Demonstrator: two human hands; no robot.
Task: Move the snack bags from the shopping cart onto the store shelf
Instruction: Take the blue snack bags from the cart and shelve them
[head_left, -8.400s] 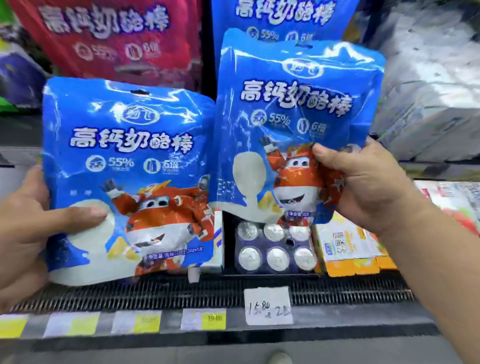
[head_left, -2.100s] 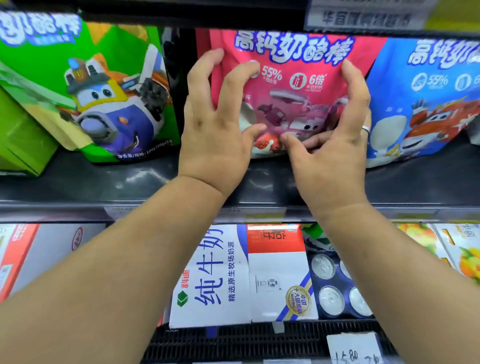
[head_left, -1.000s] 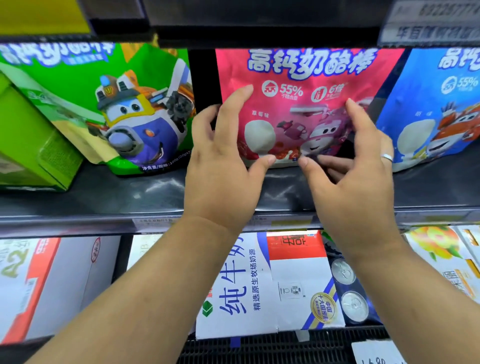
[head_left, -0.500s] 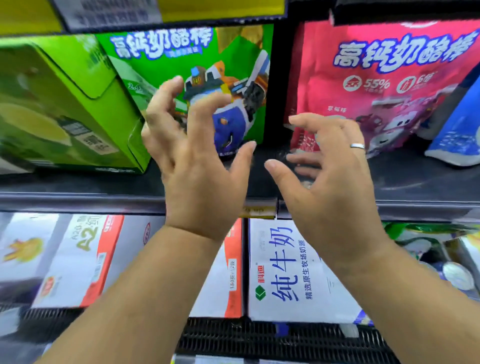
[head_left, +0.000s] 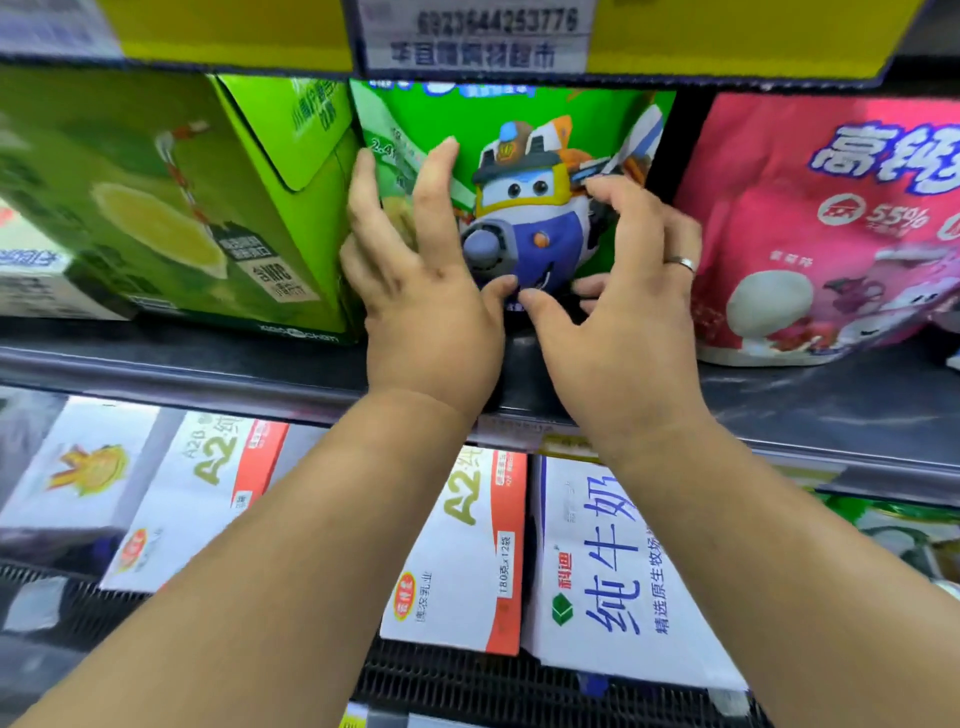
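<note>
The green bag (head_left: 519, 130) stands on the shelf (head_left: 208, 358), between a green box (head_left: 182, 208) at its 9 o'clock and a pink bag (head_left: 831, 234) at its 3 o'clock. The left hand (head_left: 415, 291) is released: its straight fingers (head_left: 436, 192) press flat on the bag's face. The right hand (head_left: 618, 301) lays curved fingers on the right part; I cannot tell if it grasps or only touches. I judge the step is to straighten the bag. To do it well, push gently with both hands together, so the soft bag does not fold or tip forward. Its long axis runs from 12 to 6 o'clock, nearly upright, and the printed face looks toward the person.
</note>
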